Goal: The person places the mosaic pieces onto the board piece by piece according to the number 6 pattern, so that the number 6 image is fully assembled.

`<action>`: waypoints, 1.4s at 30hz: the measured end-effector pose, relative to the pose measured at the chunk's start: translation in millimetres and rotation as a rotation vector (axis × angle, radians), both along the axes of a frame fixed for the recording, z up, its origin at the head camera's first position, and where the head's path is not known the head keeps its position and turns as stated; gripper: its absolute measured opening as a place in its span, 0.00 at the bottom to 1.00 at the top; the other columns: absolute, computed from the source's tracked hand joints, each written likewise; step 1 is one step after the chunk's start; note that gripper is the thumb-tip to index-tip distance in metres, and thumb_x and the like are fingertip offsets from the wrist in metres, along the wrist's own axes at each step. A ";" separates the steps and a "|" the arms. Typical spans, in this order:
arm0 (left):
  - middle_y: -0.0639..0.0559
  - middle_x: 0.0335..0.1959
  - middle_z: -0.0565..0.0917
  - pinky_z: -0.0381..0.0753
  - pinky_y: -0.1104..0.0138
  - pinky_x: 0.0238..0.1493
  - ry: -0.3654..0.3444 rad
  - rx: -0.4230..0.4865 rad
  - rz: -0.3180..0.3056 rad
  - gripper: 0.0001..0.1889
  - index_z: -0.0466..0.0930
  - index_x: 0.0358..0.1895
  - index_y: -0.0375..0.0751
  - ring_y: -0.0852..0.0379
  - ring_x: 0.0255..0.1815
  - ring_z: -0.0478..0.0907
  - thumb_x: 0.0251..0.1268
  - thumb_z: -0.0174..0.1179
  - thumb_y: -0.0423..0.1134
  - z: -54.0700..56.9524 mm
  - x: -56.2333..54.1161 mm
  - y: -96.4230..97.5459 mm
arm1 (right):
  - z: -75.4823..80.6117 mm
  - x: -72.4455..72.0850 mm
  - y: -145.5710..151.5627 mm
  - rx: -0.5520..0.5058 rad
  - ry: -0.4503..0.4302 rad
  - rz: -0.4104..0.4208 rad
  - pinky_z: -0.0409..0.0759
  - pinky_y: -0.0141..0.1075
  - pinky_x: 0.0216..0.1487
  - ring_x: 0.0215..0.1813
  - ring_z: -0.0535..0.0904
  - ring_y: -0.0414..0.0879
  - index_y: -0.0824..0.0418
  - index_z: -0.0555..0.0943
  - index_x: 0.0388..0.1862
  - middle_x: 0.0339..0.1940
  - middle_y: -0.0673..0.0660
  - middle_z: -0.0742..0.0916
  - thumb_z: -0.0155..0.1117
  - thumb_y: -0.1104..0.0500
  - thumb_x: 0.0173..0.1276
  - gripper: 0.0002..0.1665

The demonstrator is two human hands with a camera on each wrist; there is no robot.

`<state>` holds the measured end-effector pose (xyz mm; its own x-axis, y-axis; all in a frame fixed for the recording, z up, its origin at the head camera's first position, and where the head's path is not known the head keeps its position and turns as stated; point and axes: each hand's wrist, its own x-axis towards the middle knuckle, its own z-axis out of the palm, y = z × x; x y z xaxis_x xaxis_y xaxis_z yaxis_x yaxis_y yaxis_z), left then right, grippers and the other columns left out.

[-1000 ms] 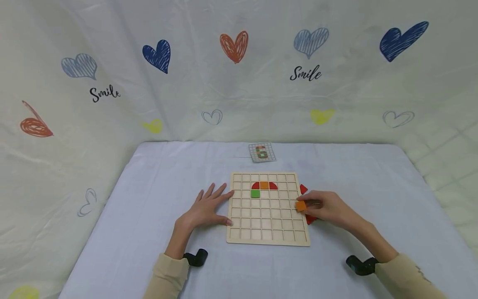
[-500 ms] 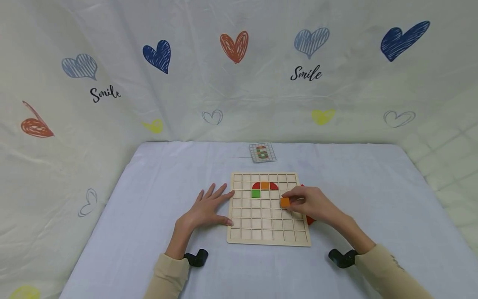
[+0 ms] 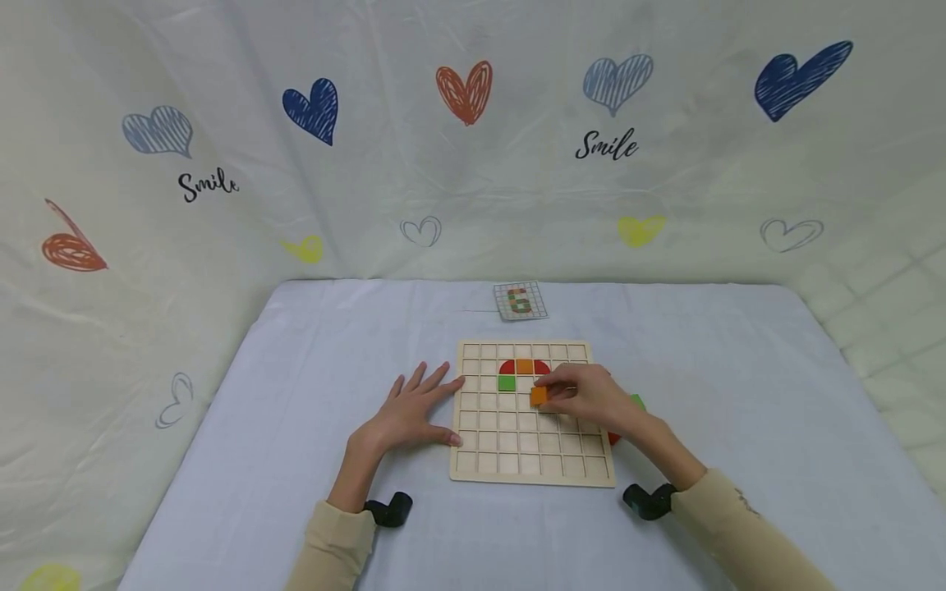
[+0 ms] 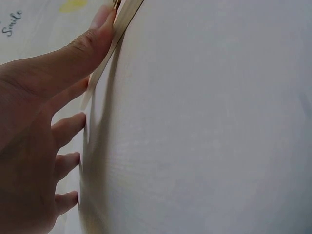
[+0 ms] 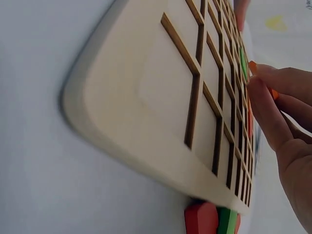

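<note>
A wooden grid board (image 3: 528, 478) lies on the table in the head view. Set in its upper cells are a green square tile (image 3: 506, 383), an orange square tile (image 3: 524, 366) and two red rounded tiles, one on each side of the orange one. My right hand (image 3: 591, 398) pinches another orange tile (image 3: 539, 397) over the board, below and right of the green tile. My left hand (image 3: 410, 410) lies with fingers spread, thumb and index finger touching the board's left edge. The left wrist view shows the thumb (image 4: 92, 41) against that edge.
A small card (image 3: 521, 301) printed with a coloured grid figure lies behind the board. By the board's right edge are loose blocks, among them a red block (image 5: 201, 218) and a green block (image 5: 227, 220), partly hidden by the right arm in the head view.
My right hand has carried the orange tile leftward from the board's right edge to over its middle cells. The left hand stays at the left edge.
</note>
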<state>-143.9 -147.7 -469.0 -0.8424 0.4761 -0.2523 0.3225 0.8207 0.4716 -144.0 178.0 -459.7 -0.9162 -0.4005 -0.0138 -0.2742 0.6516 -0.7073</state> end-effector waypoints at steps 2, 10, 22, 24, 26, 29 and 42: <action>0.52 0.86 0.50 0.36 0.36 0.81 -0.002 -0.001 0.001 0.50 0.62 0.81 0.59 0.39 0.87 0.36 0.53 0.75 0.61 0.4 -0.2 -0.2 | -1.5 -1.8 -4.6 -0.008 -0.001 0.012 0.84 0.28 0.43 0.39 0.81 0.41 0.61 0.89 0.50 0.40 0.51 0.90 0.79 0.61 0.60 0.18; 0.52 0.86 0.50 0.36 0.36 0.81 -0.010 -0.004 0.000 0.51 0.61 0.81 0.60 0.39 0.87 0.35 0.54 0.75 0.61 1.3 -0.3 -0.6 | -2.9 -4.9 -23.6 -0.028 -0.018 0.066 0.84 0.29 0.43 0.38 0.83 0.40 0.62 0.89 0.49 0.40 0.51 0.90 0.80 0.60 0.60 0.18; 0.52 0.86 0.50 0.36 0.37 0.82 -0.018 -0.005 0.009 0.50 0.62 0.81 0.61 0.40 0.87 0.36 0.54 0.75 0.62 4.3 0.0 0.4 | -5.2 -8.8 -37.7 0.014 0.013 0.109 0.82 0.30 0.40 0.36 0.80 0.38 0.61 0.89 0.48 0.35 0.49 0.88 0.80 0.60 0.60 0.16; 0.52 0.86 0.50 0.36 0.37 0.81 -0.020 -0.003 0.010 0.50 0.62 0.81 0.61 0.40 0.87 0.36 0.54 0.75 0.62 4.3 0.1 0.0 | -6.1 -9.3 -39.6 0.022 0.031 0.119 0.81 0.30 0.40 0.35 0.79 0.38 0.61 0.89 0.47 0.34 0.49 0.87 0.80 0.61 0.60 0.16; 0.52 0.86 0.50 0.36 0.37 0.82 -0.019 -0.006 0.009 0.50 0.62 0.81 0.61 0.40 0.87 0.36 0.54 0.75 0.62 3.8 0.0 -0.4 | -7.0 -10.0 -41.7 0.026 0.058 0.134 0.80 0.30 0.39 0.35 0.78 0.39 0.61 0.89 0.46 0.33 0.49 0.86 0.80 0.61 0.60 0.15; 0.53 0.86 0.50 0.35 0.37 0.82 -0.016 -0.009 0.008 0.50 0.62 0.81 0.61 0.40 0.87 0.36 0.53 0.75 0.62 3.3 -0.3 -0.3 | -7.4 -10.0 -44.3 0.035 0.092 0.153 0.79 0.31 0.37 0.34 0.78 0.41 0.62 0.90 0.45 0.33 0.51 0.84 0.79 0.63 0.60 0.14; 0.52 0.86 0.50 0.36 0.37 0.82 -0.018 -0.009 0.015 0.51 0.62 0.81 0.61 0.40 0.87 0.35 0.53 0.76 0.61 3.2 0.4 -0.2 | -4.8 -4.7 -36.1 0.071 0.142 0.118 0.79 0.31 0.38 0.36 0.76 0.41 0.61 0.88 0.46 0.36 0.52 0.84 0.80 0.63 0.59 0.16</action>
